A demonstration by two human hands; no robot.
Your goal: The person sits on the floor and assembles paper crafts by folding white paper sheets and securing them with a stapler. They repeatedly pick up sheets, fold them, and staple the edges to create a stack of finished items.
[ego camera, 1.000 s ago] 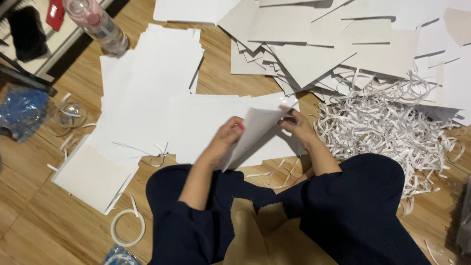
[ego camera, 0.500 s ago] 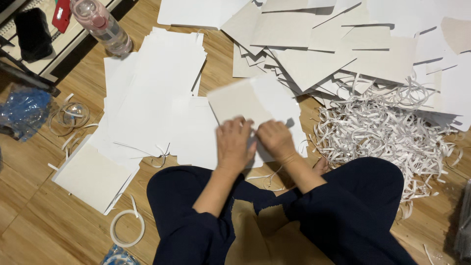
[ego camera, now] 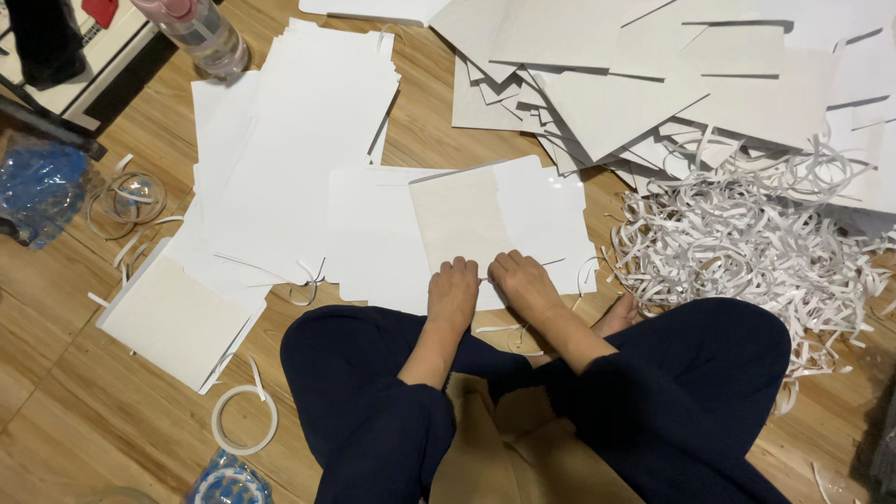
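Seated cross-legged on a wooden floor [ego camera: 56,392], the person has both hands low in the middle of the frame, at the near edge of a folded white card sheet [ego camera: 504,229] whose left half shows a duller cream face and whose right half is glossy white. The left hand [ego camera: 455,292] is curled, its fingers tucked under and pressed down on the sheet's near edge; the right hand [ego camera: 525,285] sits just beside it, fingers also bent and pressing, and neither hand pinches or lifts anything that can be seen. To do this pressing well, it seems wise to keep the knuckles flat and run firm, even weight along the fold so the two halves stay lined up and the card beneath does not skid. Under the sheet lie more white sheets [ego camera: 308,140], fanned toward the upper left of the frame, with a neater stack [ego camera: 173,322] at the left. A heap of curled paper strips [ego camera: 747,243] fills the right side, below a spread of overlapping card sheets [ego camera: 653,84] along the top. A pink-capped clear bottle [ego camera: 201,33] lies at the upper left, a crumpled blue plastic bag [ego camera: 42,187] at the left edge, and a white tape ring [ego camera: 245,420] near the lower left.
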